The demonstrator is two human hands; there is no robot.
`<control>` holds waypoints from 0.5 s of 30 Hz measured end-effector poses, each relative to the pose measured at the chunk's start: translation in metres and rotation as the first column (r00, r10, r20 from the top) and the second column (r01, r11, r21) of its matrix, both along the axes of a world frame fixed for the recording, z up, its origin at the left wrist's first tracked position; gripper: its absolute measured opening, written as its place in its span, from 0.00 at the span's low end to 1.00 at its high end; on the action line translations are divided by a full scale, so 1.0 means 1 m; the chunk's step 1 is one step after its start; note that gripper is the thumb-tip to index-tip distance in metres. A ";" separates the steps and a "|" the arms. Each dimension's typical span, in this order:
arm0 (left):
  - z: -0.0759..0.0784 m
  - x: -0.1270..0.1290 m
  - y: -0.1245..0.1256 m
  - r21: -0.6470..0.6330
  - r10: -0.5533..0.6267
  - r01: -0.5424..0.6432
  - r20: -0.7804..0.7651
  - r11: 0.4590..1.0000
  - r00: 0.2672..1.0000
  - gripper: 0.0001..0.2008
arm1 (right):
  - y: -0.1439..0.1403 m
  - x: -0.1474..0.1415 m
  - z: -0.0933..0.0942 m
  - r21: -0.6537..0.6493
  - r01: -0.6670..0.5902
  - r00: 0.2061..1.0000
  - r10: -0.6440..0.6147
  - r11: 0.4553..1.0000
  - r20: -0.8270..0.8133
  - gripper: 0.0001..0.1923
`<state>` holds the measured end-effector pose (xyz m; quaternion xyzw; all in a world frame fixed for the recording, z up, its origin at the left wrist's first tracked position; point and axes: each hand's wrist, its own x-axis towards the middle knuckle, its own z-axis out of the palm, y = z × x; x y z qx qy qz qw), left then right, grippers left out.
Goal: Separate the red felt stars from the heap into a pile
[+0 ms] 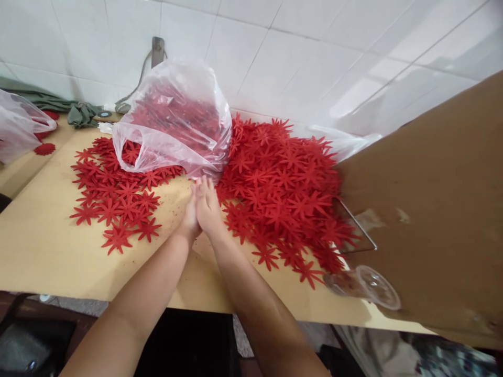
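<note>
Together, the left hand point(189, 212) and right hand point(208, 204) press side against side, fingers extended; whether anything lies between them cannot be told. At twelve o'clock, just beyond the fingertips, sits the clear plastic bag point(173, 123) of red flower-shaped felt cutouts point(281, 191). Those pieces look light, limp and easily scattered; best scooped from beneath.

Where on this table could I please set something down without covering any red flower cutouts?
The near left of the table is bare, bordered by the front edge and the left cutouts. A narrow bare strip lies between both piles, but the left hand and right hand fill it. The right pile and bag are crowded.
</note>
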<state>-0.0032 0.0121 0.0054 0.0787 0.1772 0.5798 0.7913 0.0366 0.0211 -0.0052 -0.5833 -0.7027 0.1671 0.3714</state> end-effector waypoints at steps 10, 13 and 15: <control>-0.001 -0.005 -0.009 -0.019 0.110 -0.109 0.023 0.994 0.994 0.27 | -0.034 -0.001 0.007 0.076 -0.157 0.948 0.128 0.985 0.292 0.31; 0.001 -0.003 -0.014 0.026 0.335 -0.336 0.037 0.941 0.941 0.25 | -0.040 -0.015 0.021 0.071 -0.160 0.949 0.133 0.985 0.286 0.30; 0.002 -0.002 -0.013 0.059 0.112 -0.112 0.016 0.992 0.994 0.27 | -0.025 -0.013 0.028 0.052 -0.070 0.968 0.055 0.996 0.244 0.30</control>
